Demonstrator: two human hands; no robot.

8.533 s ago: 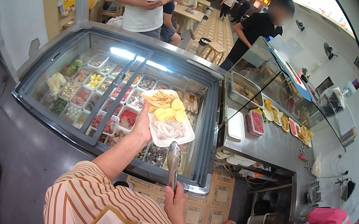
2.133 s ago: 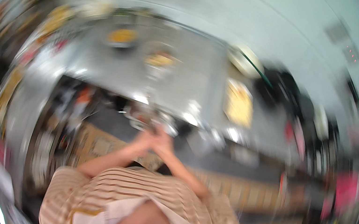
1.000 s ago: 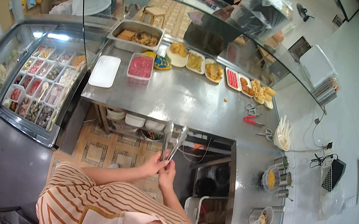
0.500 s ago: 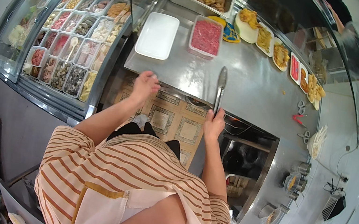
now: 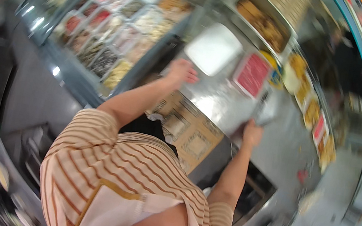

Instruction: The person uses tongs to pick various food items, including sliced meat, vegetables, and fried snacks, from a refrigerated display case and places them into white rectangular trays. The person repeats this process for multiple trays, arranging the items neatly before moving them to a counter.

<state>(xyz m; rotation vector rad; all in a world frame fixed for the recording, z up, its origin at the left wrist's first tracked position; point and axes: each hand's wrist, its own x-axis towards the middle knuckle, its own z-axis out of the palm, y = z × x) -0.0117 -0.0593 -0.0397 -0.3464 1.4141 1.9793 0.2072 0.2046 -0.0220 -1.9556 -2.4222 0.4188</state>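
Observation:
My right hand (image 5: 252, 133) grips metal tongs (image 5: 263, 102) by their handle end, over the steel counter. The tongs are smeared by motion, and two arms seem to spread apart. My left hand (image 5: 183, 72) is empty, its fingers loosely bent and apart, close to the near left corner of a white rectangular tray (image 5: 214, 49). To the right of that tray sits a clear plastic tub of red minced meat (image 5: 251, 74). Beyond the tub lies a yellow and blue packet (image 5: 275, 72), partly hidden.
A deep steel pan (image 5: 290, 41) of brown food stands at the back. Dishes of fried food (image 5: 303, 93) line the counter's far right edge. Glass-fronted display case (image 5: 138, 65) with several food tubs (image 5: 103, 59) stands left. Red-handled scissors (image 5: 302, 175) lie at right.
The view has turned, so the counter's things sit further right and tilted. The tongs' arms look spread now, where they were together. My left hand has come nearer the white tray.

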